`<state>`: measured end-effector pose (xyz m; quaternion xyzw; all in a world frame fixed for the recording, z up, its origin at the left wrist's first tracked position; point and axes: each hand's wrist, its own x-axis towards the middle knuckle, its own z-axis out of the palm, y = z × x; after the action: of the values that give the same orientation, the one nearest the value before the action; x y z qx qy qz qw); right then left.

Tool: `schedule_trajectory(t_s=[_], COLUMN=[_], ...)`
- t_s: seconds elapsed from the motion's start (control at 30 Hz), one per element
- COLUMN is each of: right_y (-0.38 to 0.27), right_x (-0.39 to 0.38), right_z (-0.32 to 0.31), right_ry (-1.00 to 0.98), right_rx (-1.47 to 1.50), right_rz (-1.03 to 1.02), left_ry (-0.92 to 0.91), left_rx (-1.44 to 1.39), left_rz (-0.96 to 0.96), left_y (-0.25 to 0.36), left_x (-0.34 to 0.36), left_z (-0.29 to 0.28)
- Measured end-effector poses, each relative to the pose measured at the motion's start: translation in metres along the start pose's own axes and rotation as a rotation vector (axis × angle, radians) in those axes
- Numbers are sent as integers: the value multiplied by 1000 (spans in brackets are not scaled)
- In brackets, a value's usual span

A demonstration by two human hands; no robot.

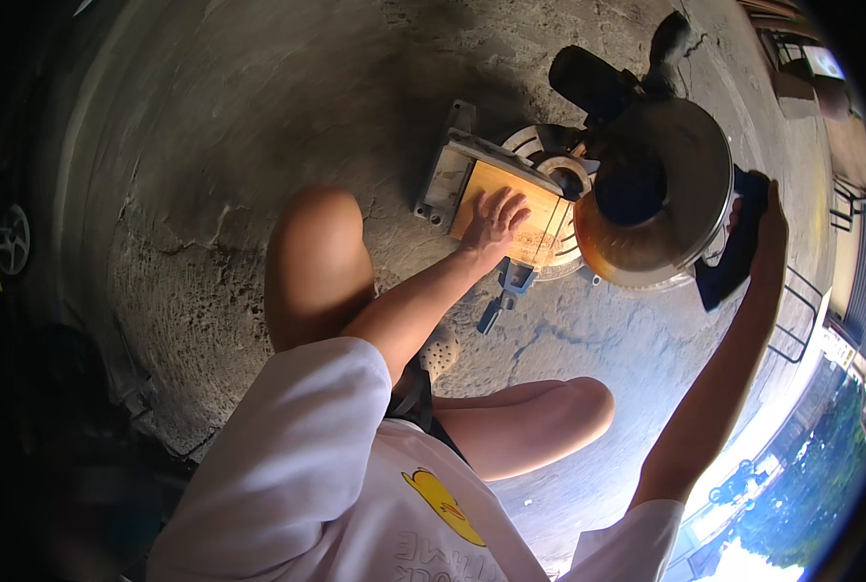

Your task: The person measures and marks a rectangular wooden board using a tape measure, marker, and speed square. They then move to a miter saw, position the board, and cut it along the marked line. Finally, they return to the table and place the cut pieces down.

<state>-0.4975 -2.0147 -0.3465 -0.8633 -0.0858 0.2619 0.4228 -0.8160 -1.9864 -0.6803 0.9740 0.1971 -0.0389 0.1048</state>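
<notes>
At nine o'clock, a silver spoked wheel (12, 241) fades into shadow. Toward one o'clock, the person's left hand (494, 223) lies open, palm down, on a flat yellow wooden board (542, 229), hiding part of it. At two o'clock, a round-guarded metal saw (687, 160) stands beside the board, its blade hard to make out. Farther right, the right hand (770, 225) grips the saw's dark blue handle (722, 277), fingers mostly hidden.

white t-shirt (384, 495): two short rows of outlined capital lettering (443, 558), upside down in this view, lower row close to the bottom edge.
yellow cartoon print (443, 506): on shirt front, lettering just beside it.
other lettering: none legible.
</notes>
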Motion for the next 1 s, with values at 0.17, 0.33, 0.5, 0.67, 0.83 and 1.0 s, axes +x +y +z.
schedule_trajectory(t_s=[0.17,0.33,0.5,0.67,0.83,1.0], right_y=[-10,-11,-11,-10,-20,-15], right_x=[14,14,12,13,4,8], right_z=[1,-1,-2,-5,7,-1], right_ry=[-4,-38,-73,-88,-43,-63], right_rx=[-40,-6,12,18,1,-4], right_rz=[55,50,28,19,56,25], left_ry=[64,84,-14,-20,-35,-132], left_rx=[0,-42,-37,-80,-126,-121], left_rz=[-16,-13,-10,-8,-21,-10], left_y=[-1,-2,-1,-2,-3,-2], left_x=[-2,-1,0,2,1,3], left_z=[7,8,2,2,2,-6])
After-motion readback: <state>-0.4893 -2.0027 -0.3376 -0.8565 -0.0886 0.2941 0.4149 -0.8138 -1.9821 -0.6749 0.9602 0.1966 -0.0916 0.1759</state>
